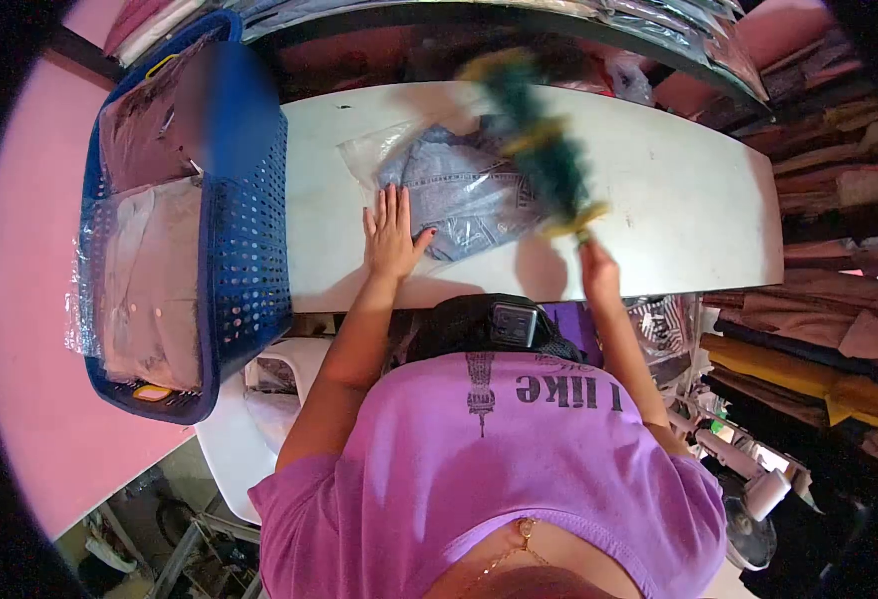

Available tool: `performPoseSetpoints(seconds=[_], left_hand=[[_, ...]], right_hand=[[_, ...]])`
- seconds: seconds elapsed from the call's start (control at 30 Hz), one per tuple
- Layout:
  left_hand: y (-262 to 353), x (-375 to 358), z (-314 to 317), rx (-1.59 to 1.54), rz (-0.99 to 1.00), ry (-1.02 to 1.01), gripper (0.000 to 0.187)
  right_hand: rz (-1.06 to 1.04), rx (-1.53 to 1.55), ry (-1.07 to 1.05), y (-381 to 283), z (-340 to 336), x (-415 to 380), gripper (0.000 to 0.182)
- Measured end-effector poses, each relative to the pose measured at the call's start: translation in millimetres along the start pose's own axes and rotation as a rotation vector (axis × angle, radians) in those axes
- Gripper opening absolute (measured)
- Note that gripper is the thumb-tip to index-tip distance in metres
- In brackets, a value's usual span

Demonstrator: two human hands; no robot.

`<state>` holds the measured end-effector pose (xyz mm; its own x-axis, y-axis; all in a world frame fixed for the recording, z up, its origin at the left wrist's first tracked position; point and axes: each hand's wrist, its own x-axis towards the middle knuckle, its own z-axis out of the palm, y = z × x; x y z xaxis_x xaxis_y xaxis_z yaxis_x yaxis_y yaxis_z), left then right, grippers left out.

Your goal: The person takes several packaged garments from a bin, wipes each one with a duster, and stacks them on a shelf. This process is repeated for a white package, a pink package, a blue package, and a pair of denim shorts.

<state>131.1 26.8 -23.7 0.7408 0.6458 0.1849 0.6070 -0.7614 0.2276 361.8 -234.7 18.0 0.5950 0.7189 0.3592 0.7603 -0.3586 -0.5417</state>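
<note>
Folded light-blue denim (469, 200) lies in a clear plastic bag (367, 152) on a white table (688, 180). My left hand (391, 235) rests flat at the bag's near left corner, fingers stretched and spread over its edge. In my right hand (599, 274), closed round the handle, is a fluffy green and yellow duster (544, 145). Its head is blurred by motion and slants up and left across the right part of the denim in this view, hiding some of it.
A blue perforated basket (249, 230) with bagged folded clothes (154, 270) stands at the table's left end. A shelf of bagged garments (648, 35) runs along the back. Stacks of folded cloth (818, 250) line the right side, and a white chair (234, 449) is at lower left.
</note>
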Motion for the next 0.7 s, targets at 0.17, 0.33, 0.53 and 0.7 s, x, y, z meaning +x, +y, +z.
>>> performPoseSetpoints(seconds=[0.17,0.33,0.53,0.7], left_hand=[[-2.0,-1.3,1.1,-0.027,0.002,0.009,0.081],[-6.4,-12.5,-5.1,-0.176,0.013,0.115,0.073],[-12.8,-52.2,-17.2,-0.36,0.228,0.008,0.043],[-10.2,-63.1,-30.8,-0.339,0.322,-0.027,0.027]], right_hand=[[0.264,-0.226,-0.219,6.4,11.6,-29.4,0.03],[0.544,-0.205,-0.004,70.2,-17.7,6.1,0.031],[0.102,-0.47,0.187,46.4,-26.0,36.1,0.039],[-0.122,-0.177,-0.171,14.0,26.2,51.9,0.052]])
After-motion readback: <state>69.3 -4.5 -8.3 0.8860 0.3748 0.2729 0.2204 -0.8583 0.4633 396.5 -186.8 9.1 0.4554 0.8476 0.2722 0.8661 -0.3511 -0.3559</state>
